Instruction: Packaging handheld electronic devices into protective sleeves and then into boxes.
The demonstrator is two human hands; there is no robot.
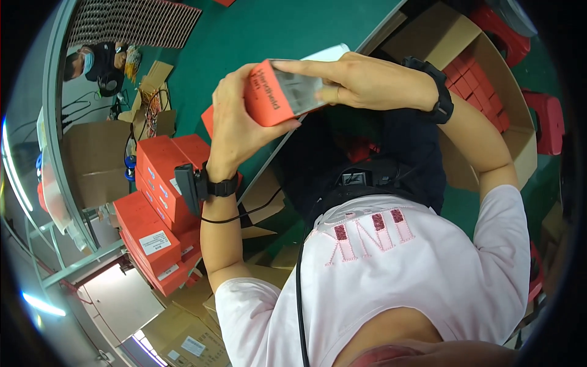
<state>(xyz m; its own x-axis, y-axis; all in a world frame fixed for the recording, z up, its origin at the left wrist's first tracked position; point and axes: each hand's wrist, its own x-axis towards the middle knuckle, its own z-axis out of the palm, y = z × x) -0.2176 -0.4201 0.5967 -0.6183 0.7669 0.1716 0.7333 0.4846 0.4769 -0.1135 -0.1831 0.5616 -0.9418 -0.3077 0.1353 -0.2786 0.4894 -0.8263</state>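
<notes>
A small red cardboard box (264, 101) with a grey printed side is held up over the green table. My left hand (231, 122) wraps round its red end, thumb along the lower edge. From the other side my right hand (367, 81) grips the box, its index finger stretched along the top edge and the other fingers bent against the grey side, slightly blurred. Behind the right fingers shows a white piece (330, 53), its kind unclear. Both wrists wear black straps, and a dark device sits on the left one.
Stacked red cartons (160, 177) stand to the left. At the right, an open brown carton (520, 144) holds several small red boxes (474, 82). Red stools (543, 122) stand beyond it. A person (104, 67) in a mask is at the far left near bundled wires.
</notes>
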